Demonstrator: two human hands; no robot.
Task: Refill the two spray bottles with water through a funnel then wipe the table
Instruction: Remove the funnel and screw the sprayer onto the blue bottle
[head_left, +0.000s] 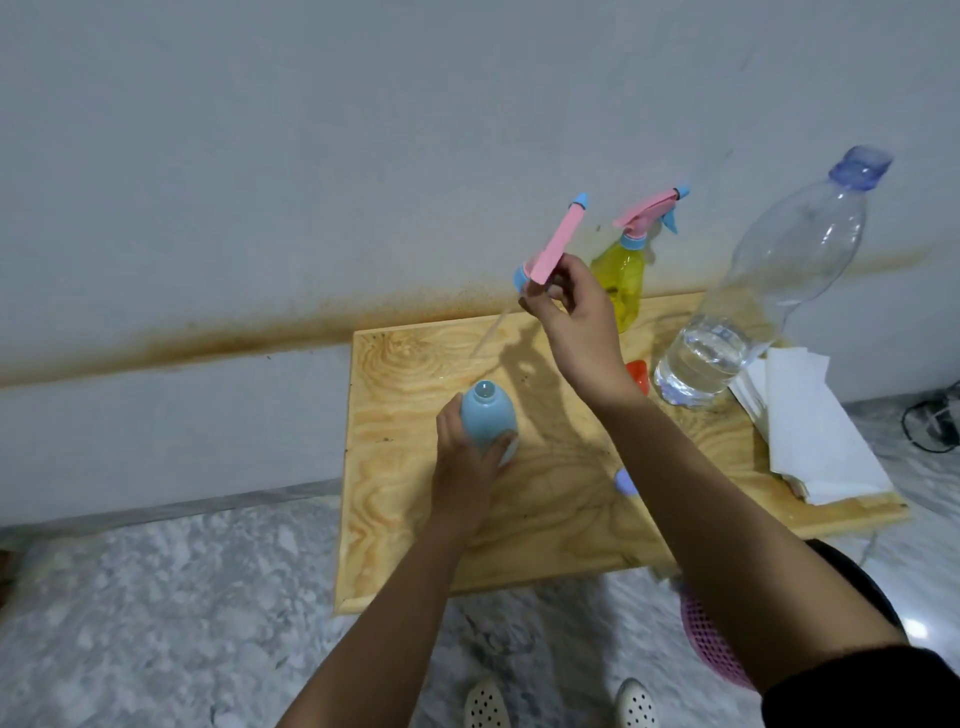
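Note:
A light blue spray bottle (485, 415) stands uncapped on the wooden table (415, 519), and my left hand (465, 478) grips its side. My right hand (571, 327) holds the pink and blue spray head (558, 244) lifted above the table, its clear dip tube hanging down to the left. A yellow spray bottle (621, 283) with its pink head on stands at the back by the wall. A large clear water bottle (753, 306), partly filled, stands at the right. An orange funnel (640, 375) lies partly hidden behind my right wrist.
White folded paper towels (810, 441) lie at the table's right edge. A small blue cap (625, 480) peeks out beside my right forearm. A pink basket (711, 639) sits on the marble floor under my arm. The wall runs close behind the table.

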